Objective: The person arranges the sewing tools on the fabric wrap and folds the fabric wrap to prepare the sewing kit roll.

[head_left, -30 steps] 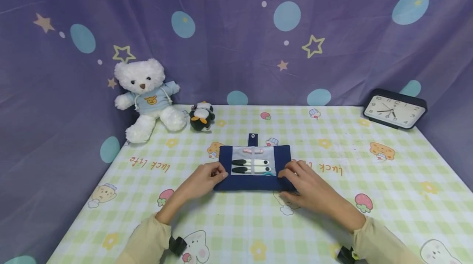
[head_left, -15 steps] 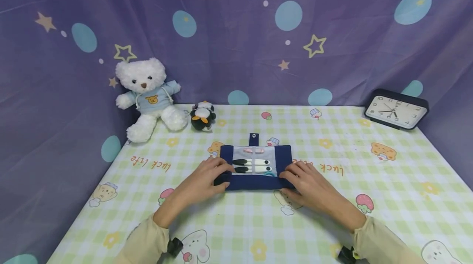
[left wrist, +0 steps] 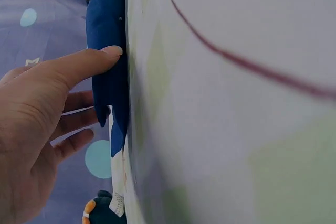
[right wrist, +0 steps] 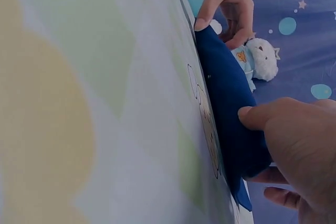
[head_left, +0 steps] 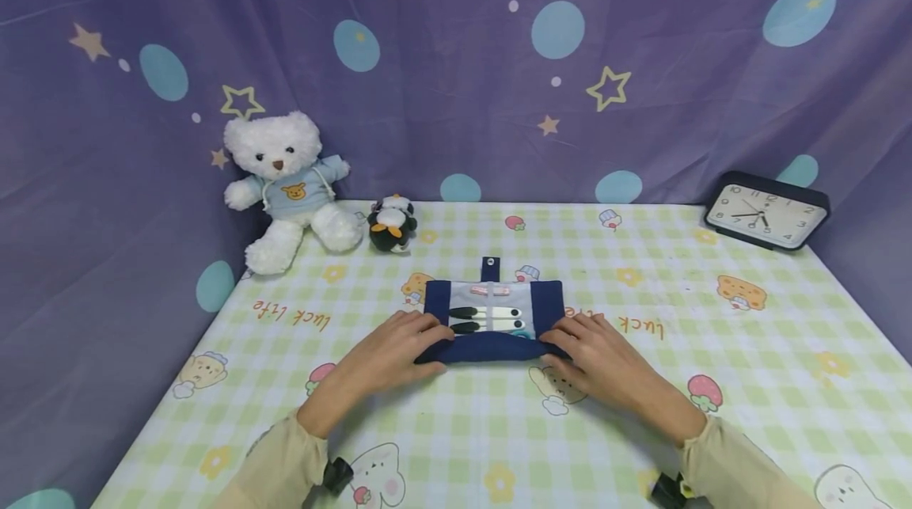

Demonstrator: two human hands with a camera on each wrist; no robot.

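A navy fabric roll pouch (head_left: pixel 547 305) lies unfolded mid-table, its strap (head_left: pixel 490 267) with a snap pointing away from me. Its pale lining holds two slim tools (head_left: pixel 492 313) with black and white parts, a small pink-and-white item (head_left: pixel 490 290) and a partly hidden teal piece (head_left: pixel 523 334). My left hand (head_left: pixel 393 347) pinches the left end of the near edge, thumb in front and fingers behind. At the right end, my right hand (head_left: pixel 594 355) pinches that same edge. Between them the navy edge (left wrist: pixel 107 24) bulges up in a rolled fold.
A white teddy bear (head_left: pixel 285 176) sits at the back left beside a small penguin plush (head_left: pixel 391 224). A black-framed clock (head_left: pixel 765 212) stands at the back right. A checked cloth (head_left: pixel 456 438) covers the table, and a purple curtain (head_left: pixel 442 113) hangs behind.
My left hand has shifted onto the pouch's near-left corner and taken hold. The near edge has lifted and curled away from me. My right hand has barely moved.
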